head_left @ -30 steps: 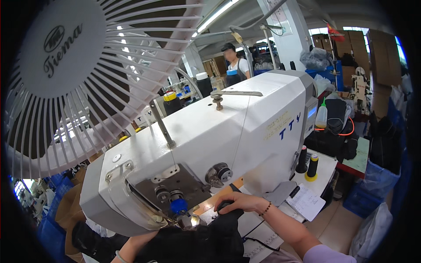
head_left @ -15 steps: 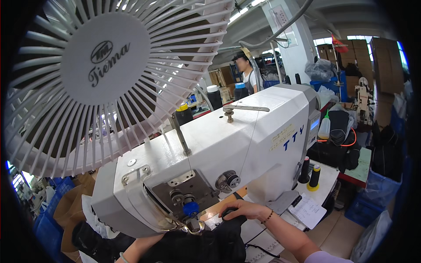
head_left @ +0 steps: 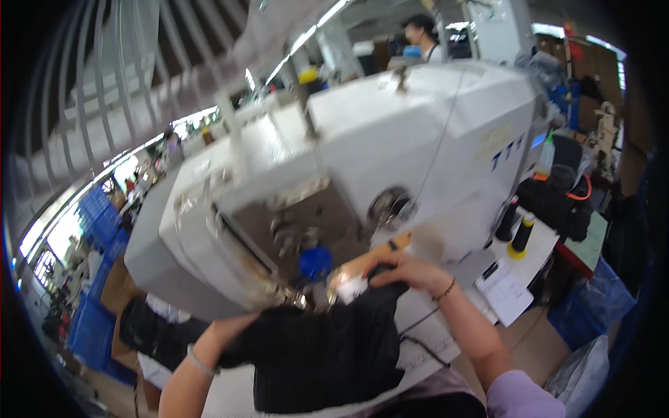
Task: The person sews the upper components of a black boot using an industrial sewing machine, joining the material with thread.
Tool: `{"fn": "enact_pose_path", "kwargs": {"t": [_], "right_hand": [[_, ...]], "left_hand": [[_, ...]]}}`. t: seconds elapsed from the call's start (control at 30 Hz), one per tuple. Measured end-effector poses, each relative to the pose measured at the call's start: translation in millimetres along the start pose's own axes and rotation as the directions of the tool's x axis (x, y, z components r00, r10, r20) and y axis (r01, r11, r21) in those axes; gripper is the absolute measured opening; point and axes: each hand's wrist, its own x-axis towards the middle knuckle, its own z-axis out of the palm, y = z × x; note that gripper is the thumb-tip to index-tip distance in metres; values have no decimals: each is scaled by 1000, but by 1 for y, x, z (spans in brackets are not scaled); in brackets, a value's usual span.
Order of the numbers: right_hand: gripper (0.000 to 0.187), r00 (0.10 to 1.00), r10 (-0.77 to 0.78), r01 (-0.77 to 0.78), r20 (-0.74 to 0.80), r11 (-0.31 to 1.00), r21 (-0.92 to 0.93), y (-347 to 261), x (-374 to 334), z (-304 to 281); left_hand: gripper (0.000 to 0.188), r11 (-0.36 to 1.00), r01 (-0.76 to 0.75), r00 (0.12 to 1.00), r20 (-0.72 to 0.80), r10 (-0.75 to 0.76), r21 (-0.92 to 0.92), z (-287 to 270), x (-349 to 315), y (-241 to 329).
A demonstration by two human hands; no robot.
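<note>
A large black fabric piece [head_left: 327,359] lies bunched at the needle end of a white industrial sewing machine [head_left: 390,132]. Its upper edge reaches the presser foot area below a blue round knob [head_left: 315,262]; the needle itself is too blurred to make out. My right hand [head_left: 411,272], with a beaded bracelet at the wrist, pinches the raised right corner of the cloth beside the machine's arm. On the opposite side my left hand [head_left: 235,330] goes under or behind the fabric, which hides its fingers. A pale bangle circles that wrist.
A white fan grille [head_left: 90,104] hangs close at upper left. Right of the machine are black thread cones [head_left: 520,237] and a clipboard with paper [head_left: 503,292]. Blue crates [head_left: 87,327] stand at left, and another blue crate [head_left: 592,306] at right. A co-worker [head_left: 421,38] is beyond the machine.
The view has shifted and tilted, so the fan sits higher and more of the black fabric shows. My right hand still pinches its corner, while more of my left forearm is visible.
</note>
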Motion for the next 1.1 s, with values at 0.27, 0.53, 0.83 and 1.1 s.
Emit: {"fn": "enact_pose_path", "kwargs": {"t": [0.27,0.53,0.83,1.1], "right_hand": [[19,999,3,-1,-45,999,48,-5,3,1],[18,998,41,-38,-43,996,78,-9,0,6],[17,995,50,-42,-91,995,94,-5,3,3],[18,993,61,-50,-97,993,110,-7,6,7]], "left_hand": [[20,975,-146,982,-97,164,168,13,18,24],[24,985,-156,982,-99,163,73,16,12,37],[19,992,-112,986,-118,117,53,17,12,34],[29,936,-125,970,-159,185,328,-8,3,8]]}}
